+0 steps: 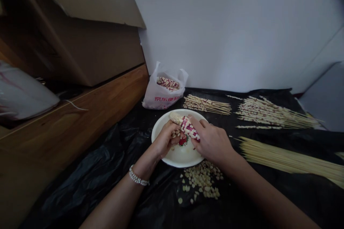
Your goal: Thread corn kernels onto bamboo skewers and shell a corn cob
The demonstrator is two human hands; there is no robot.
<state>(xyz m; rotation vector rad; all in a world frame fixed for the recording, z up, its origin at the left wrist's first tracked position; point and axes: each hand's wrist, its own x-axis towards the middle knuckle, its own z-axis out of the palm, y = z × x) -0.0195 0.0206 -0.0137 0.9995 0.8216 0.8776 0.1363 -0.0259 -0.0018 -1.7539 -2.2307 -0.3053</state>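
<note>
A corn cob (189, 128) with white and dark red kernels is held slantwise over a white bowl (158, 145). Its far left end looks pale and stripped. My right hand (213, 141) wraps round the near right part of the cob, fingers closed. Curled against the cob's left side, my left hand (167, 137) has several loose corn kernels (176, 134) in its fingers. A red flower print (183, 140) shows on the bowl's bottom. In front of the bowl lies a heap of kernels (204, 179) on black plastic sheeting (161, 200).
Behind the bowl stands a white plastic bag (163, 94) with more corn cobs inside. To the right lie kernel-threaded skewers (206, 103), a second such bunch (266, 112) and bare sticks (282, 155). A cardboard box (107, 50) and wooden board (107, 103) border the left; a white wall (228, 32) rises behind.
</note>
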